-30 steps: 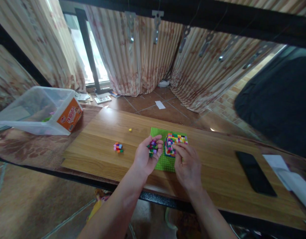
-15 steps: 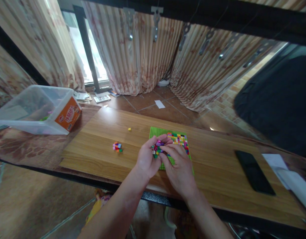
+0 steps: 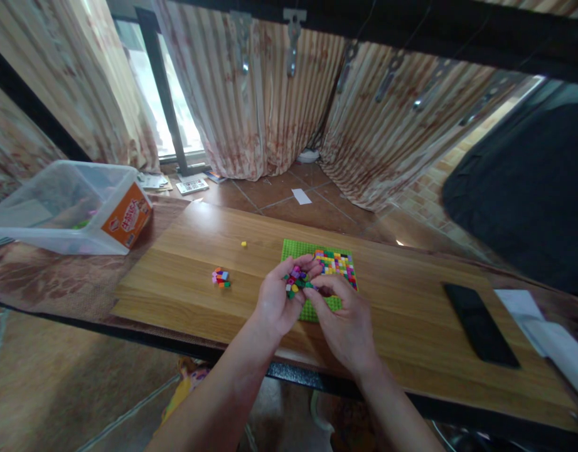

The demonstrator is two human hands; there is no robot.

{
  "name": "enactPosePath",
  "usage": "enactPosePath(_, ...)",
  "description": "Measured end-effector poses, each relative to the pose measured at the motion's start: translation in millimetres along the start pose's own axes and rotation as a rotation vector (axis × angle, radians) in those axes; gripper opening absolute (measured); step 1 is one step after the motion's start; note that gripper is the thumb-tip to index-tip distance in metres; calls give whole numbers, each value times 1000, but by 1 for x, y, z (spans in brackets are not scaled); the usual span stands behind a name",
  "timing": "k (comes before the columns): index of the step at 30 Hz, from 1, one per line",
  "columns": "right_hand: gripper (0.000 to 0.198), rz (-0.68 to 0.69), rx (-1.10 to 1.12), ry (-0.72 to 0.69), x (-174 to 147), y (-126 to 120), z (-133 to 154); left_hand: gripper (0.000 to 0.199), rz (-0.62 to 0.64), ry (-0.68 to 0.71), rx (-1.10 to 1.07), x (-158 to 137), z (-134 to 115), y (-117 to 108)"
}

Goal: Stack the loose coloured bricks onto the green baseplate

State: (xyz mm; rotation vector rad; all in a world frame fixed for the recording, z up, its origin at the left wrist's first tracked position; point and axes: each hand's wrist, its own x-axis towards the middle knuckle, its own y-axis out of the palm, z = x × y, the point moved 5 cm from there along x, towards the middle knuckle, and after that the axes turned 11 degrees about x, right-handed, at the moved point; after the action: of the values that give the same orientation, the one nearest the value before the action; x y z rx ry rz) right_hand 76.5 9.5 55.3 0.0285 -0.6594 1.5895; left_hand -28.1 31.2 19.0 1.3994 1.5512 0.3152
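Observation:
Cupped in my left hand (image 3: pixel 275 295) is a heap of small toy bricks (image 3: pixel 295 281) in purple, green, yellow, white and other colours. My right hand (image 3: pixel 347 317) is beside it, thumb and forefinger pinched together at the heap's right edge; whatever is between those fingertips is too small to make out. Under both hands lies a green studded baseplate (image 3: pixel 295 247), partly hidden by them. Rows of multicoloured bricks (image 3: pixel 336 262) cover its far right part.
A small cluster of loose bricks (image 3: pixel 220 277) and one yellow brick (image 3: pixel 244 243) lie left on the wooden board (image 3: pixel 176 270). A clear plastic bin (image 3: pixel 76 242) stands at far left. At right are a black phone (image 3: pixel 479 323) and white papers (image 3: pixel 521 307).
My right hand has drawn back slightly to the right from over the palm, its fingers now pinched. More of the heap in my left hand shows.

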Motion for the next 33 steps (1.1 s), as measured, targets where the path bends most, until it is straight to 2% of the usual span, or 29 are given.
enactPosePath(3,18,-87,110,34,0,-6,-5,24,-54,5,119,1,1,-7)
enactPosePath(5,21,-117,154,24,1,-9,-6,18,-43,-1,237,0,2,-9)
enactPosePath(9,15,-165,264,86,1,-11,-11,14,133,-35,398,-5,7,-3)
enactPosePath(11,14,-217,307,147,0,-13,-15,19,202,-60,422,-7,8,1)
enactPosePath(14,13,-263,299,166,0,-16,-16,27,264,-73,414,-11,8,6)
enactPosePath(20,13,-246,329,127,1,-15,-19,31,315,-70,378,-13,7,8)
enactPosePath(27,10,-180,199,57,5,-20,-14,36,298,-37,436,-11,7,7)
enactPosePath(33,9,-103,280,77,8,-22,-13,39,337,-15,508,-14,6,9)
